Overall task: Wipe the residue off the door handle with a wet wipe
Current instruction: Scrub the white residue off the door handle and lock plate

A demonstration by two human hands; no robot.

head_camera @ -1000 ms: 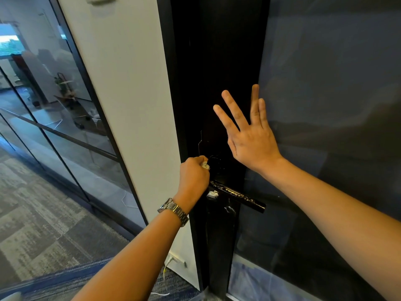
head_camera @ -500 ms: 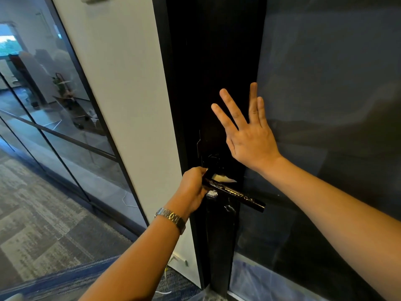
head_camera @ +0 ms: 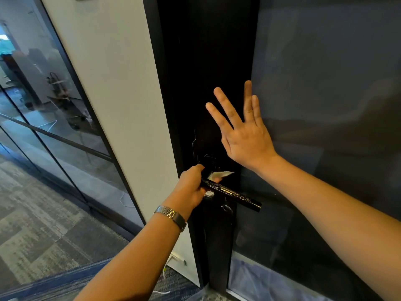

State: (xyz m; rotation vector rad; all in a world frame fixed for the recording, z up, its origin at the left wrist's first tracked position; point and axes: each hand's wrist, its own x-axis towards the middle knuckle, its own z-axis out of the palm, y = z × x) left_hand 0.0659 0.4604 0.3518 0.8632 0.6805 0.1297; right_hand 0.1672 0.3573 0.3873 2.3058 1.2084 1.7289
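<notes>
Mid-wipe. Gripping wet wipe (head_camera: pixel 219 175) round near end of door handle (head_camera: pixel 236 196) with left hand (head_camera: pixel 191 187); bracing door (head_camera: pixel 206 61) just above with right hand (head_camera: pixel 245 140), flat, fingers spread. Next, likely: sliding rightward along streaked lever.

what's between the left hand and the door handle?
Head view: the white wet wipe, gripped by the left hand against the door handle; its corners poke out.

We see a glossy black handle (head_camera: pixel 249 202) streaked with rough whitish residue (head_camera: pixel 226 190). Just above the handle, the wipe (head_camera: pixel 219 175) looks soft and white. Left of the handle: shiny metal watch (head_camera: pixel 171 215), matt wall (head_camera: pixel 121 105), coarse carpet (head_camera: pixel 43 231).
</notes>
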